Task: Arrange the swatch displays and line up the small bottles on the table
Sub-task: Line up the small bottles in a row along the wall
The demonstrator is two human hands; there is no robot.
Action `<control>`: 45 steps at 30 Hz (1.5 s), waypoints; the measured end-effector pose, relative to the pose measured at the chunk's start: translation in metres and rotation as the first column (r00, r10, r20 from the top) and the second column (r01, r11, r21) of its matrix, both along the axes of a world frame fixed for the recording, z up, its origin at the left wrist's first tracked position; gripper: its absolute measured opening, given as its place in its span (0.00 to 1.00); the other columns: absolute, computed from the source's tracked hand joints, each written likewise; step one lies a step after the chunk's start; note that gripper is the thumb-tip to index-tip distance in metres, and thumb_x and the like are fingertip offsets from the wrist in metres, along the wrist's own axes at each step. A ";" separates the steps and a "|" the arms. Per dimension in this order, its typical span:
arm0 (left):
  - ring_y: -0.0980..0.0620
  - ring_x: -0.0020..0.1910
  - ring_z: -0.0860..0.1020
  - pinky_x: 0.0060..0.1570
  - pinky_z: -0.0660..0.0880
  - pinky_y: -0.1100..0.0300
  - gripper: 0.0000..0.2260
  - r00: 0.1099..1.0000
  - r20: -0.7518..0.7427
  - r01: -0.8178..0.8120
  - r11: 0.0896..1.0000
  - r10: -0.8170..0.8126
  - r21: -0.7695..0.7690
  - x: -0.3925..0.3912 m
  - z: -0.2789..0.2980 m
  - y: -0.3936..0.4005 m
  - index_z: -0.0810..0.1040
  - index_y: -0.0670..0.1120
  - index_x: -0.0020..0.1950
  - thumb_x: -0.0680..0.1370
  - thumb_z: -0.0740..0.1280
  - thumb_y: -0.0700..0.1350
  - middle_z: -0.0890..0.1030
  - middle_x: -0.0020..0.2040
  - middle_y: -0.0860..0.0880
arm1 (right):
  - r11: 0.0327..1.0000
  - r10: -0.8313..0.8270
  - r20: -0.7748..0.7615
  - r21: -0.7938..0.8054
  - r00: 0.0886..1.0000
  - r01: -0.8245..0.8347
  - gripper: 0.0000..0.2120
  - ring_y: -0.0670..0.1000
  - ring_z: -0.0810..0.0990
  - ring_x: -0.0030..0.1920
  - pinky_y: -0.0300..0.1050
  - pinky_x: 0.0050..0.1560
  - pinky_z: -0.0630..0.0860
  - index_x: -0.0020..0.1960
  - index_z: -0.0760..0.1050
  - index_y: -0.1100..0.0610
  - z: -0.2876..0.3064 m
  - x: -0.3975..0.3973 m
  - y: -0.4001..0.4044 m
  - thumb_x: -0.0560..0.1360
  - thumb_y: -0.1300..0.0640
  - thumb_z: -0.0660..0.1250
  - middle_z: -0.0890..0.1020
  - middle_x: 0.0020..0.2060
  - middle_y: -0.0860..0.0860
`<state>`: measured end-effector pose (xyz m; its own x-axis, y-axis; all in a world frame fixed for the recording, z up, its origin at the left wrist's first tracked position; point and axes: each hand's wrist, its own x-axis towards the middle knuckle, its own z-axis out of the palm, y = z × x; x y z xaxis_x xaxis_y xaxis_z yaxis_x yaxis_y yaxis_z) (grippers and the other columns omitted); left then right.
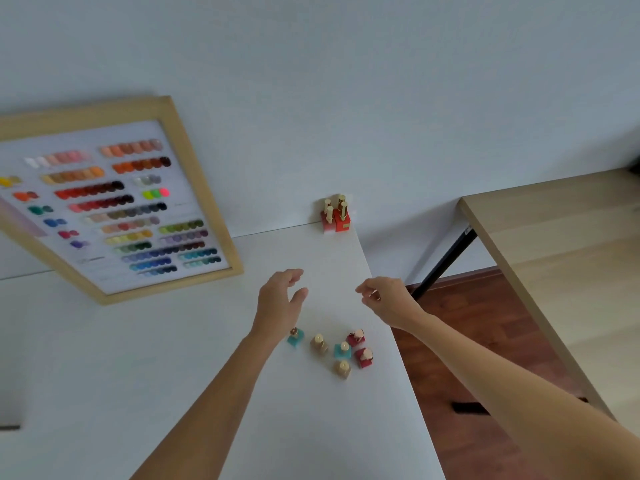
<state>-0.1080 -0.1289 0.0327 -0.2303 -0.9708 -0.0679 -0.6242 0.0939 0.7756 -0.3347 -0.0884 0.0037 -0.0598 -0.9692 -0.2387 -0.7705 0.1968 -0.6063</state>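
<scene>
A wood-framed swatch display [114, 209] with rows of coloured dots leans against the wall at the left of the white table [173, 358]. Several red bottles with gold caps [336, 214] stand bunched at the table's far right corner. Nearer me, several small bottles sit loosely grouped: teal [295, 337], gold [319, 342], teal [343, 350], gold [343, 369] and two red ones [356, 337] [364, 356]. My left hand [280, 299] hovers open above the table, just beyond the teal bottle. My right hand [384, 299] hangs over the table's right edge, fingers loosely curled, empty.
A light wooden table [561, 244] with a black leg stands to the right across a gap of reddish-brown floor [467, 341]. The white table's right edge runs close beside the loose bottles. A plain white wall lies behind.
</scene>
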 end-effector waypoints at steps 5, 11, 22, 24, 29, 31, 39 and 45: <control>0.50 0.60 0.75 0.60 0.71 0.61 0.18 0.997 0.035 -0.073 0.997 0.073 0.003 0.037 -0.023 0.053 0.73 0.43 0.65 0.76 0.65 0.33 0.77 0.60 0.45 | 0.995 -0.039 -0.005 0.088 0.999 0.039 0.15 0.49 0.78 0.46 0.34 0.44 0.75 0.52 0.77 0.57 0.002 0.005 0.056 0.71 0.71 0.59 0.80 0.45 0.50; 0.48 0.62 0.75 0.62 0.71 0.58 0.22 0.993 0.108 -0.067 0.989 0.052 0.136 0.040 -0.052 0.072 0.70 0.42 0.68 0.74 0.68 0.35 0.75 0.62 0.43 | 0.953 -0.153 0.038 0.269 0.987 0.138 0.17 0.49 0.77 0.41 0.34 0.32 0.72 0.52 0.71 0.55 -0.010 0.029 0.095 0.67 0.61 0.75 0.76 0.45 0.50; 0.45 0.52 0.78 0.53 0.75 0.58 0.12 0.987 0.157 -0.041 0.992 0.022 0.115 0.020 -0.063 0.063 0.77 0.45 0.59 0.76 0.67 0.38 0.79 0.53 0.41 | 0.972 -0.222 -0.042 0.068 0.974 0.225 0.06 0.51 0.76 0.40 0.39 0.35 0.73 0.51 0.75 0.57 -0.019 0.054 0.102 0.75 0.57 0.67 0.79 0.42 0.53; 0.45 0.50 0.79 0.52 0.76 0.58 0.10 0.986 0.166 -0.033 0.994 0.015 0.107 0.020 -0.063 0.063 0.78 0.45 0.56 0.76 0.67 0.37 0.80 0.52 0.42 | 0.968 -0.241 -0.035 0.067 0.970 0.243 0.03 0.50 0.76 0.37 0.37 0.32 0.72 0.48 0.74 0.56 -0.020 0.051 0.103 0.75 0.59 0.67 0.79 0.40 0.51; 0.48 0.50 0.80 0.51 0.75 0.62 0.10 0.983 0.181 0.018 0.997 -0.031 0.069 0.029 -0.067 0.075 0.79 0.46 0.55 0.76 0.66 0.37 0.82 0.52 0.46 | 0.963 -0.251 -0.119 0.073 0.961 0.261 0.06 0.49 0.75 0.33 0.42 0.33 0.75 0.44 0.73 0.55 -0.020 0.044 0.103 0.74 0.54 0.68 0.78 0.36 0.50; 0.50 0.49 0.80 0.48 0.75 0.66 0.10 0.982 0.178 0.042 0.997 -0.054 0.071 0.033 -0.068 0.081 0.78 0.46 0.54 0.75 0.67 0.36 0.82 0.50 0.48 | 0.966 -0.236 -0.126 0.080 0.963 0.247 0.08 0.48 0.74 0.32 0.41 0.33 0.74 0.44 0.73 0.55 -0.019 0.042 0.101 0.74 0.51 0.69 0.78 0.36 0.50; 0.51 0.47 0.80 0.50 0.78 0.62 0.10 0.976 0.140 0.152 0.981 -0.169 0.123 0.037 -0.069 0.090 0.74 0.46 0.51 0.74 0.69 0.35 0.80 0.47 0.49 | 0.961 -0.232 0.017 0.161 0.973 0.226 0.14 0.49 0.76 0.35 0.39 0.33 0.74 0.50 0.73 0.57 -0.014 0.041 0.092 0.70 0.53 0.74 0.80 0.40 0.52; 0.51 0.45 0.79 0.50 0.79 0.60 0.16 0.975 0.117 0.176 0.977 -0.190 0.119 0.030 -0.064 0.078 0.71 0.46 0.50 0.71 0.70 0.30 0.78 0.46 0.49 | 0.963 -0.205 0.044 0.190 0.978 0.193 0.19 0.43 0.74 0.34 0.30 0.30 0.68 0.59 0.73 0.57 -0.017 0.039 0.090 0.70 0.62 0.73 0.76 0.35 0.47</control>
<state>-0.0779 -0.0511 -0.0308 -0.3862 -0.8984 -0.2093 -0.6978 0.1361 0.7032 -0.2957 0.0021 -0.0137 -0.2263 -0.8784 -0.4209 -0.6658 0.4549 -0.5914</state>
